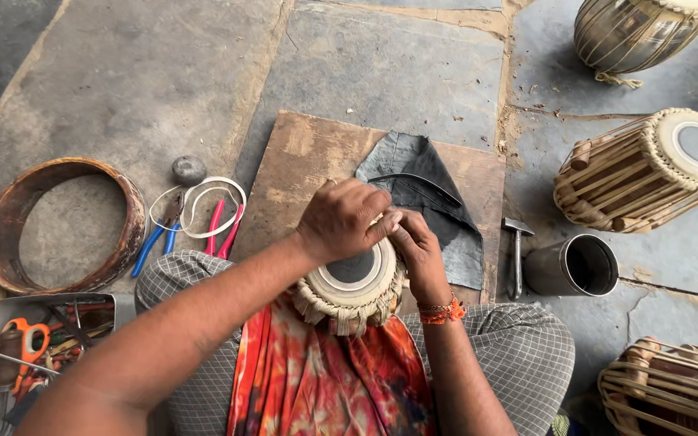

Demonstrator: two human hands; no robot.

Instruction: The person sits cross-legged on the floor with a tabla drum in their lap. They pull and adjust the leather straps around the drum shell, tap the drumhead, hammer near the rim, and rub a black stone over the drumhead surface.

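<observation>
A small drum (pixel 351 284) with a pale skin, a dark round patch and a braided rim rests on my lap, over a red and orange cloth (pixel 317 371). My left hand (pixel 341 218) lies over the far edge of the drum head with its fingers curled down onto the rim. My right hand (pixel 416 252) presses against the right side of the rim, fingertips meeting those of the left hand. Whether anything small sits between the fingers is hidden.
A wooden board (pixel 300 161) with a dark cloth (pixel 430 202) lies ahead. A hammer (pixel 516 254) and metal cup (pixel 575 265) are right. Other drums (pixel 648 169) stand at the right. A wooden ring (pixel 58 226), pliers (pixel 163 230) and tool tray (pixel 18 347) are left.
</observation>
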